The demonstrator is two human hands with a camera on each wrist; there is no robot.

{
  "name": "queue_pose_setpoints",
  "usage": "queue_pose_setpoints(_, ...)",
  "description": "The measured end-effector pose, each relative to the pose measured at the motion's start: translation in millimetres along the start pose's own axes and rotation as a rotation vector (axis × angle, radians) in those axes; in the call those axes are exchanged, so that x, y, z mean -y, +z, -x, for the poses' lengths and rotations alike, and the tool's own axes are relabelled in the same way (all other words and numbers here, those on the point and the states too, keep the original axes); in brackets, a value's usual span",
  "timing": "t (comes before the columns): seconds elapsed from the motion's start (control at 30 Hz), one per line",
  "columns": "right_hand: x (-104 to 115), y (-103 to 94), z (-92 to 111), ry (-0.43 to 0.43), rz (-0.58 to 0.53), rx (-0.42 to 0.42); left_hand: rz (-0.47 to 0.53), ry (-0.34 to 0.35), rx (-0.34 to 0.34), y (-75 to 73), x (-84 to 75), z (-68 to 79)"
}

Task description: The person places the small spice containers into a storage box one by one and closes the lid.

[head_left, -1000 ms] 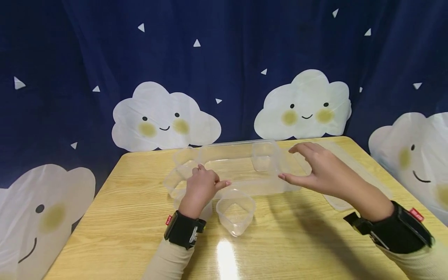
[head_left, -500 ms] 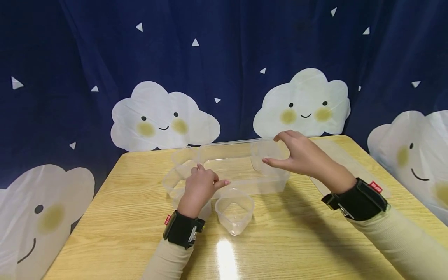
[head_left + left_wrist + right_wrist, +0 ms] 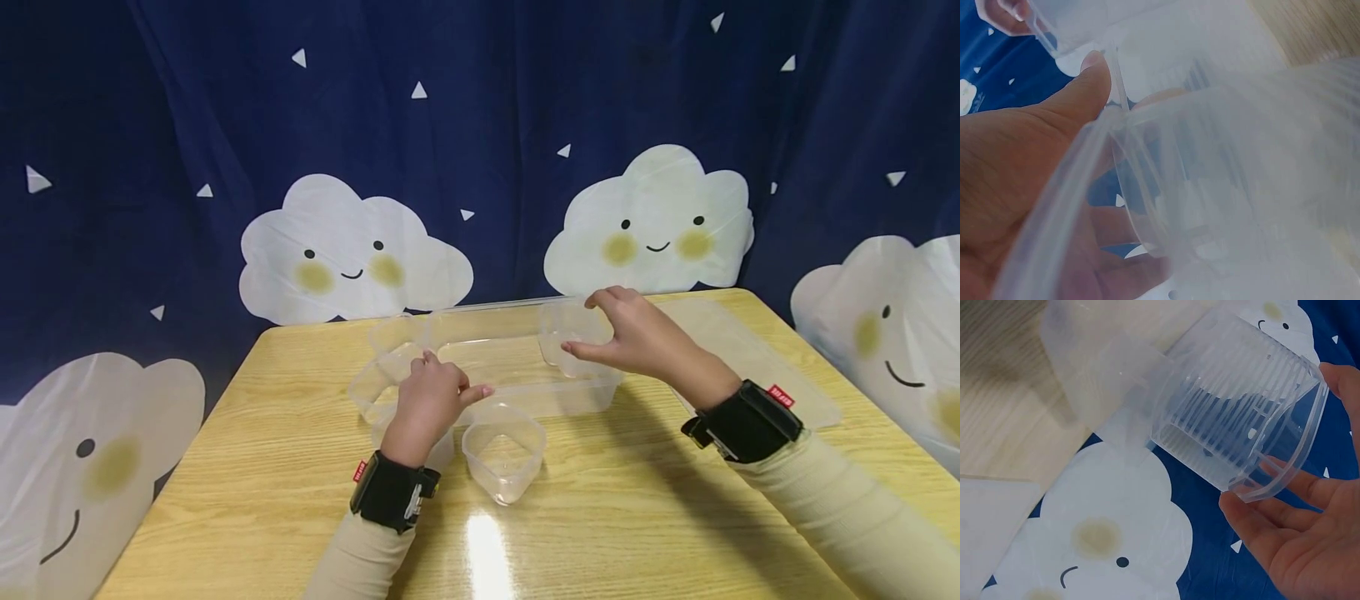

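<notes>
A long clear plastic box (image 3: 517,400) stands on the table. My left hand (image 3: 429,404) grips its left front corner, thumb (image 3: 1094,69) along the rim and the other fingers partly seen through clear walls. Small clear containers lie around that hand: one at the box's left side (image 3: 367,387), one partly hidden under the hand (image 3: 442,454), and one in front (image 3: 504,458). At the box's right end, my right hand (image 3: 633,333) holds a small clear container (image 3: 1229,406) with ridged walls by its rim, thumb and fingers on opposite sides.
A flat translucent lid (image 3: 757,358) lies on the right side of the wooden table (image 3: 615,517). Another clear container (image 3: 390,333) is at the back left of the box. A dark blue curtain (image 3: 502,125) with cloud prints hangs behind the table.
My right hand has moved left from beyond the box's right end to the small container there and taken hold of it. The left hand has stayed in place.
</notes>
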State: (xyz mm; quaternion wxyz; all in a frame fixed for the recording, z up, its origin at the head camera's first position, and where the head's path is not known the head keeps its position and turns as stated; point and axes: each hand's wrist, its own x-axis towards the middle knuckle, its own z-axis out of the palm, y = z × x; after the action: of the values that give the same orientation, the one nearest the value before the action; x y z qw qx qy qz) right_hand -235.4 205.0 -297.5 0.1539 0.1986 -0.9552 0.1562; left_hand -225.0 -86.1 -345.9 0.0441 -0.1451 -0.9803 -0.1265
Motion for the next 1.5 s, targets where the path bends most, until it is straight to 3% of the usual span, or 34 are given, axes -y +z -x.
queue_pose_setpoints(1.5,-10,37.9,13,0.012,-0.028,0.099,-0.006,0.005,-0.003,-0.3,0.5,-1.3)
